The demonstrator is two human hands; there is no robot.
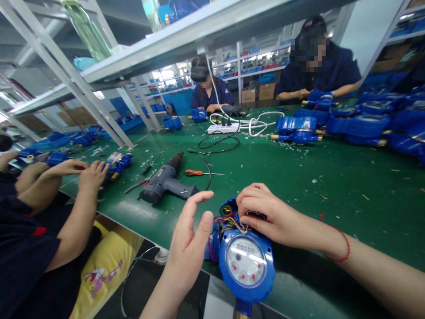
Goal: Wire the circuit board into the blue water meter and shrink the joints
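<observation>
The person's work sits at the near edge of the tabletop [299,177]: a blue water meter [246,266] lies dial up, its far end opened so that a tangle of coloured wires [229,223] shows. The right hand [268,217] has its grip curled down on a small dark part [257,215] at that open end, fingertips pinched about it. The left hand [189,241] is released, fingers spread, with the thumb just beside the wires; whether it touches the meter cannot be told. This looks like work on the wiring compartment, mid-step. Any further handling there calls for fine fingertip work, with the meter steadied and the thin wires kept from being trapped.

The green tabletop is littered with pale chips. A grey power drill [166,180] and an orange-handled screwdriver [195,173] lie just beyond the meter, and a white power strip [223,128] farther off. More blue meters [365,124] crowd the far right. A co-worker's hands [89,173] work at the left; two other people sit on the far side under metal shelving [186,35].
</observation>
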